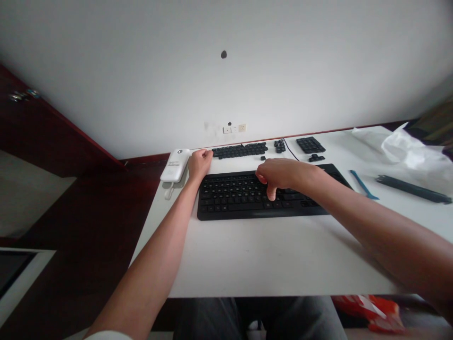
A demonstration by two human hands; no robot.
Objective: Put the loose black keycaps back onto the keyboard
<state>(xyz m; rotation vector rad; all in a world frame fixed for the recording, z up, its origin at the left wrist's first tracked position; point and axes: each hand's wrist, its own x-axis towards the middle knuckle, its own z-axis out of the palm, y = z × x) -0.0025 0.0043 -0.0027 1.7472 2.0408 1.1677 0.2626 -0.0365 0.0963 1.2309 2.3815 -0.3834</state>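
Observation:
A black keyboard (230,196) lies on the white table (269,255). My right hand (283,175) hovers over its middle with fingers curled and the thumb pointing down onto the keys; whether it holds a keycap is hidden. My left hand (199,163) rests in a loose fist at the keyboard's far left corner, beside a row of loose black keycaps (239,150). More keycap groups (279,146) and a keycap block (309,144) lie behind the keyboard.
A white power bank (175,165) sits at the table's left edge. A blue pry tool (363,184), a long black strip (412,188) and a white plastic bag (406,148) lie at the right. Dark red floor is to the left.

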